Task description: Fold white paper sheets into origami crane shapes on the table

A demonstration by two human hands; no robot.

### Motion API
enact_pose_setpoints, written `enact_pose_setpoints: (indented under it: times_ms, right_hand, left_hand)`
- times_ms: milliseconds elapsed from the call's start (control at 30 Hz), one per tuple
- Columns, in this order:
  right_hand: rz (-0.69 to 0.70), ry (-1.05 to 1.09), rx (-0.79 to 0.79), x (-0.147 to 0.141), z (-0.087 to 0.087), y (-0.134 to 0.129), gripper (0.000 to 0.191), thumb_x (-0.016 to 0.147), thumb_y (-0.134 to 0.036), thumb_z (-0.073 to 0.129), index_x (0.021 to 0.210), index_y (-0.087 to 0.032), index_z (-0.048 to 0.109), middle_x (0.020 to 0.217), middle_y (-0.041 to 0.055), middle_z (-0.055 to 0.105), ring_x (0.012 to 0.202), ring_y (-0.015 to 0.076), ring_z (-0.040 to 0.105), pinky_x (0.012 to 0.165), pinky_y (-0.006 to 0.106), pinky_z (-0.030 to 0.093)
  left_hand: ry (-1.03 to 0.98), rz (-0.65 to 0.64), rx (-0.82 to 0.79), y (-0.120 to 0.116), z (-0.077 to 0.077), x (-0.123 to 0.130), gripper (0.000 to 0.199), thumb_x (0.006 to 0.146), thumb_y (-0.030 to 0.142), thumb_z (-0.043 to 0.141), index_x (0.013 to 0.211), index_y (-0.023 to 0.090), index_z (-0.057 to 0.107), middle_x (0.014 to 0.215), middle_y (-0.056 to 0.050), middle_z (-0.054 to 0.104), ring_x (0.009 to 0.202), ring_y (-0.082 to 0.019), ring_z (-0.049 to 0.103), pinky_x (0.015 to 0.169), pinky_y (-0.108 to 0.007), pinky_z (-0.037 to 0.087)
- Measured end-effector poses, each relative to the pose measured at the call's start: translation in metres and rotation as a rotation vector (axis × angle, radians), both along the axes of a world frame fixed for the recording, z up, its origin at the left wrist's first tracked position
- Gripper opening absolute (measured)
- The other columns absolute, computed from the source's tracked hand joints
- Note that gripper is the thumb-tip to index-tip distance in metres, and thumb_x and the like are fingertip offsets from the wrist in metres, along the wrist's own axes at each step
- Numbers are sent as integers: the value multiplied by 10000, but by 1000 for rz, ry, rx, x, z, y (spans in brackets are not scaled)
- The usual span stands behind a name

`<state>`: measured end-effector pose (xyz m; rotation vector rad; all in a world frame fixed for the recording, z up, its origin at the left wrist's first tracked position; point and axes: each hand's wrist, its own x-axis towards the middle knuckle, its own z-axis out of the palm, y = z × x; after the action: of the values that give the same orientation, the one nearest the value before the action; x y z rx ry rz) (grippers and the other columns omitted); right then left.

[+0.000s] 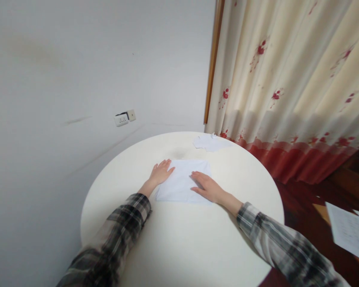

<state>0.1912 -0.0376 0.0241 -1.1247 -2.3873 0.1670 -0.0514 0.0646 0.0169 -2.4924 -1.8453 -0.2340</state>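
White paper point(179, 185) lies flat near the middle of a round white table point(173, 243). Whether it is one sheet or a few stacked, I cannot tell. My left hand point(160, 172) rests at the paper's left edge, fingers stretched out and thumb pointing inward over it. On the right part of the paper lies my right hand point(208, 187), palm down, its fingers extended to the left and the thumb apart. Neither hand grips anything. Both hands hide parts of the paper's side edges.
Torn white paper pieces point(211, 142) lie at the table's far edge. Behind stands a white wall with a socket point(121, 119). A flowered curtain point(275, 91) hangs at the right. Written sheets point(350, 231) lie off the table, lower right.
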Motion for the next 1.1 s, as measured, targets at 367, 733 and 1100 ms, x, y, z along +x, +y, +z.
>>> enact_pose_setpoints:
  times_ms: [367,733,1100]
  right_hand:
    - [-563,285,-41,28,-13,30,437,804,-322,462,1174,-90,451,1131,173,552,1056,261,512,920,411,391]
    - [-383,846,-326,19,-4,23,386,829,-449,406,1130,-208,411,1042,93,588,687,147,627,685,329,522]
    - [-342,918,-353,21,-10,27,444,799,-536,416,1088,-200,437,1046,105,571,642,136,611,627,314,537]
  left_hand:
    - [-168,-83,260,-19,18,2,480,892,414,293,1274,149,412,1337,-89,439,1258,-211,345,1053,-413,214]
    - [-161,-945,40,-126,28,85,570,759,480,541,1255,221,431,1365,-78,402,1254,-212,351,1050,-354,237]
    - [-88,-643,79,-94,14,61,465,805,322,464,1259,230,423,1404,-70,336,1306,-211,256,1063,-366,211]
